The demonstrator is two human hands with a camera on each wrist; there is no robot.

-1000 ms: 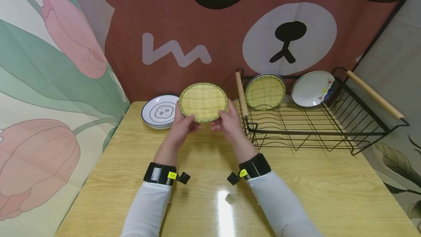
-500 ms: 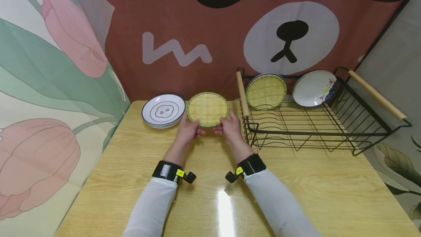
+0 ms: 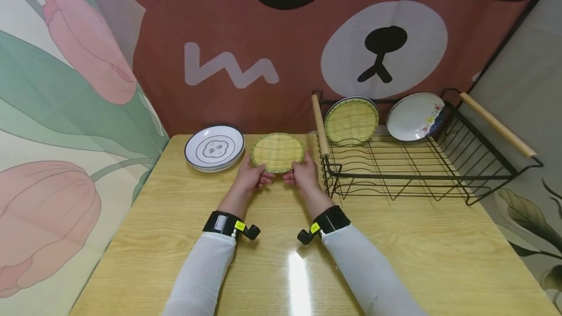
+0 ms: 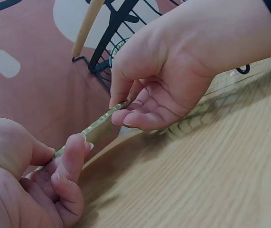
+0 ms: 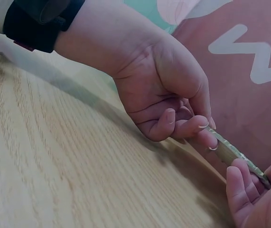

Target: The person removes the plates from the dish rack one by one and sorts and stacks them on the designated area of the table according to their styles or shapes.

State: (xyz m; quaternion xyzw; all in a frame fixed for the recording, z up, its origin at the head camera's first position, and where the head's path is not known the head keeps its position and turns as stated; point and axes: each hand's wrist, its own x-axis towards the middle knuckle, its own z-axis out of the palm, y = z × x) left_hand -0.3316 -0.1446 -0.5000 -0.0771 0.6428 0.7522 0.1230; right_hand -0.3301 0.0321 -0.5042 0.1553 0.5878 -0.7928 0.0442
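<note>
A round woven bamboo tray (image 3: 277, 151) with a green-flecked rim is held between both hands, close over the table. My left hand (image 3: 251, 174) pinches its near left edge, thumb on top and fingers beneath. On the near right edge, my right hand (image 3: 305, 172) grips it the same way. Seen almost edge-on in the left wrist view, the tray's rim (image 4: 99, 124) runs between the two hands, with a shadow on the wood below. In the right wrist view, fingertips of the left hand (image 5: 166, 95) curl under the rim.
Left of the tray sits a stack of white, blue-rimmed plates (image 3: 215, 148). On the right stands a black wire dish rack (image 3: 395, 177) with wooden handles. It holds another woven tray (image 3: 351, 122), leaning against a plate, and a white flowered dish (image 3: 414, 117). A curtain hangs behind the table (image 3: 263, 257).
Both hands have lowered the woven tray toward the table and drawn it slightly nearer and to the right. It now looks flatter. The plates and rack keep their places.
</note>
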